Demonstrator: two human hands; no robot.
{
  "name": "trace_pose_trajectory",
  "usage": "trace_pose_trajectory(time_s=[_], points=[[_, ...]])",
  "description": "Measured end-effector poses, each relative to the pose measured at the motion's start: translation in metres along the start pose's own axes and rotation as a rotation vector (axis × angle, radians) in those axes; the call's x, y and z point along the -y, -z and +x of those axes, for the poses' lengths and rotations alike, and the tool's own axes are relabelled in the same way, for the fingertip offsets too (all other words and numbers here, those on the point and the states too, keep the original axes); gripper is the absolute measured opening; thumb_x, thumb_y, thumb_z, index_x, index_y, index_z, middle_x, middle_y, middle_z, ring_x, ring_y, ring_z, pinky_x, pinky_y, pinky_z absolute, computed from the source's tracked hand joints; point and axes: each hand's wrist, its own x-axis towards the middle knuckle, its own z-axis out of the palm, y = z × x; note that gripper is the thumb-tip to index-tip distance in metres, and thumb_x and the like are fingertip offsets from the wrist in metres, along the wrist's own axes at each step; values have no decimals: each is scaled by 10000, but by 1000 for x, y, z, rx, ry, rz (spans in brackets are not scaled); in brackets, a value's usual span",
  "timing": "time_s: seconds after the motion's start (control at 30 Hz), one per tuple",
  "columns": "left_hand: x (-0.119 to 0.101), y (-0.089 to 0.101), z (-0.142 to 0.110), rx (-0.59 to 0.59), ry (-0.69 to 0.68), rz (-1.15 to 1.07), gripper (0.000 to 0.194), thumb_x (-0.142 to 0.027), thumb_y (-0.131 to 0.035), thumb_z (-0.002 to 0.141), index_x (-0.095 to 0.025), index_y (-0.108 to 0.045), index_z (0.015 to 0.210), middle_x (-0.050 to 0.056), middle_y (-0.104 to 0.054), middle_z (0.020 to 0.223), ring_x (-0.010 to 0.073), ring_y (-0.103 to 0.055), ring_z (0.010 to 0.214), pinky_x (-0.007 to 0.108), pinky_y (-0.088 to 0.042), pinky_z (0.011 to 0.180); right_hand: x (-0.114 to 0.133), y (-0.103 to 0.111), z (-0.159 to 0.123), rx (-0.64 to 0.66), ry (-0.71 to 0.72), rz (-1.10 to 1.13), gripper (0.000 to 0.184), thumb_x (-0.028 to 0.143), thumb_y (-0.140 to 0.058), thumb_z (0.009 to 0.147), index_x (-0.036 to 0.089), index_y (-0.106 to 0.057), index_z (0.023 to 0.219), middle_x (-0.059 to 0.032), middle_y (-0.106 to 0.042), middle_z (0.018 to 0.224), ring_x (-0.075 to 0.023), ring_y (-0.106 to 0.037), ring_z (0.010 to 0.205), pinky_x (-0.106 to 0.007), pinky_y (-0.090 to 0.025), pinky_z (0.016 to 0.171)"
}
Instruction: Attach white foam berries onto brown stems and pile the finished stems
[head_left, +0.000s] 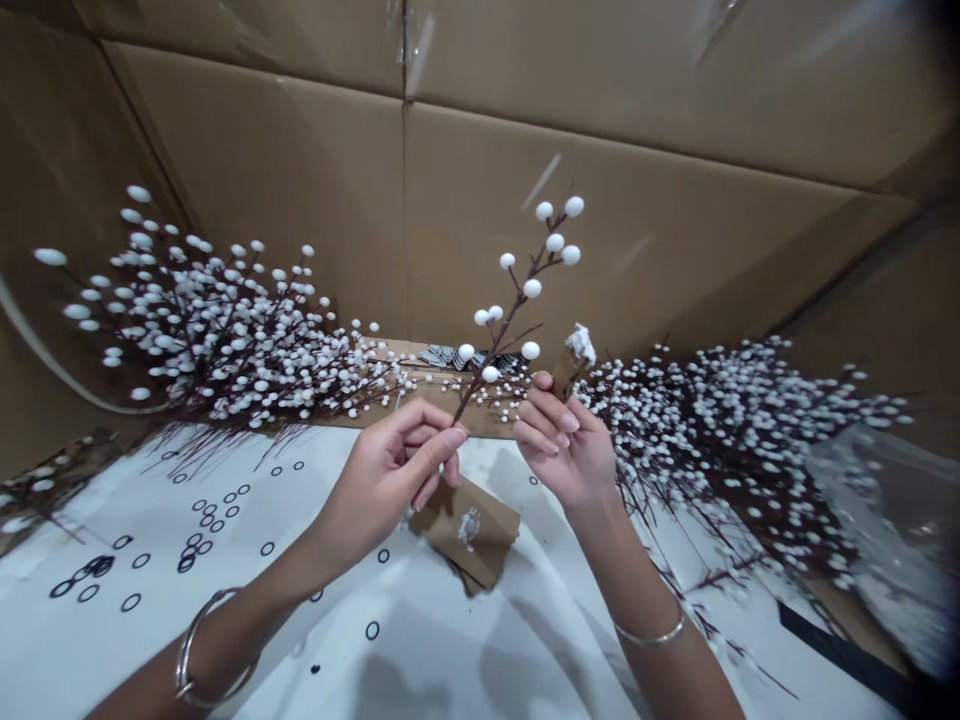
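Between the thumb and fingers of my left hand [409, 460] is an artificial berry branch [514, 300], its dark stem leaning up to the right with several white berries. My right hand [564, 440], beside it, is closed around a small brown strip [568, 374], which looks like cardboard. A lumpy white paste [580, 345] coats the strip's upper end, apart from the branch. Below both hands lies a piece of brown cardboard [472, 555] with a dab of white paste [469, 527] on it.
Bunches of white berry branches lie at left [225, 330] and right [720, 430]. Black rings [202, 525] are scattered over the white tabletop [300, 520]. Cardboard walls [600, 210] rise behind. Clear plastic [892, 520] sits at the right edge.
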Motion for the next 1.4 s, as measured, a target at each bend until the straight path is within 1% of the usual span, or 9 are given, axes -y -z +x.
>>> trace_pose_trajectory(time_s=[0.13,0.33,0.6,0.77,0.87,1.0,1.17,1.27,1.4], points=[[0,-1,0,17,13,27,212,-356,-585,939,-154,-574,876,-2,-633,649,38,-416,423,161,-332,415,1,1,0,1,-13,35,75,78,-510,877,114,-525,942,78,-431,554,-45,-356,445,-135,-364,443],[0,-2,-1,42,6,45,197,-339,-591,934,-149,-599,882,2,-637,641,40,-412,429,158,-325,413,-2,3,1,-29,-57,82,80,86,-510,872,123,-536,937,83,-425,541,-49,-354,433,-138,-375,431],[-2,-1,-3,37,15,53,204,-348,-590,933,-151,-602,880,2,-629,632,47,-411,441,161,-315,410,-2,5,2,-25,-72,38,104,88,-570,836,124,-530,925,95,-373,541,-44,-305,437,-117,-339,436],[-2,-1,-1,28,14,57,209,-352,-596,929,-148,-605,882,6,-627,631,49,-403,444,168,-305,412,-1,6,3,-65,-38,-44,80,93,-531,859,150,-537,916,88,-317,535,-63,-240,434,-121,-314,430],[-3,-1,-1,30,19,61,210,-351,-595,930,-148,-606,876,7,-626,633,51,-404,452,171,-310,419,-2,6,3,-82,-38,-35,75,96,-509,871,156,-541,903,82,-323,529,-70,-243,431,-129,-325,424],[-3,-1,-3,36,20,64,207,-354,-594,932,-153,-606,882,2,-627,637,49,-401,456,170,-309,423,-3,6,3,-73,-47,22,98,79,-474,885,152,-537,902,80,-357,533,-67,-264,430,-130,-344,425],[-3,0,-3,28,14,83,205,-349,-591,935,-153,-609,877,2,-628,638,49,-410,470,168,-317,434,-2,7,3,-61,-64,63,73,82,-491,883,137,-532,907,80,-376,538,-60,-295,431,-132,-344,422],[-4,0,-3,31,12,77,212,-357,-590,934,-152,-609,881,2,-626,634,50,-400,462,172,-310,428,-2,7,4,-51,-53,37,86,75,-488,887,146,-530,914,81,-379,541,-58,-283,436,-128,-332,430],[-4,0,-2,31,17,74,216,-362,-594,930,-152,-608,882,4,-626,630,51,-389,453,178,-298,421,-2,7,4,-45,-52,-5,72,88,-536,860,135,-533,914,89,-332,543,-55,-258,439,-114,-317,437]])
